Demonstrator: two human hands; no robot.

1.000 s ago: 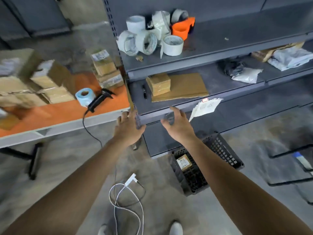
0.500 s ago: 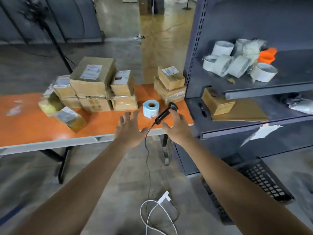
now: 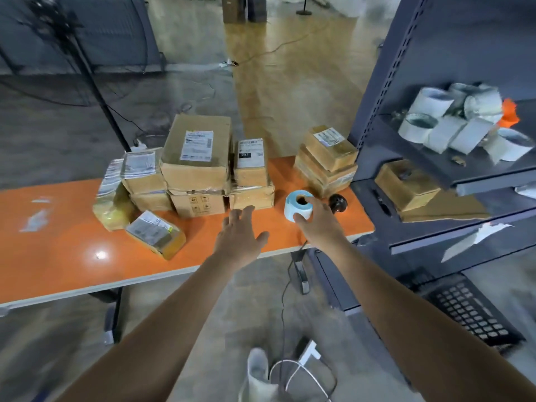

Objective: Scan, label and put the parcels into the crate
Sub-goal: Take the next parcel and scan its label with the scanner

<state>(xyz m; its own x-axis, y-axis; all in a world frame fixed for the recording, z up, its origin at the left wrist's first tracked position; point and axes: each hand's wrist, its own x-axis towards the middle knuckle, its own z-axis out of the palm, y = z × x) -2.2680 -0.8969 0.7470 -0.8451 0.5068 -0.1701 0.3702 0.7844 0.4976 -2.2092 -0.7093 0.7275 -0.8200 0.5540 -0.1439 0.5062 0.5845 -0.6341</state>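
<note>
Left hand (image 3: 239, 237) spread above the orange table (image 3: 58, 256), parcels (image 3: 197, 163) stacked at 11 o'clock, a person curves the right hand (image 3: 317, 223) over the label roll (image 3: 298, 206), seemingly to grasp it, grip unclear; the crate (image 3: 475, 311) sits at 4 o'clock.

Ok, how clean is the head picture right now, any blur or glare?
Head view: motion blur smears the white rolls on the rack and the parcel labels; a small glare spot sits on the orange table; the floor beyond has a bright sheen; wide-angle bend tilts the rack upright.
</note>
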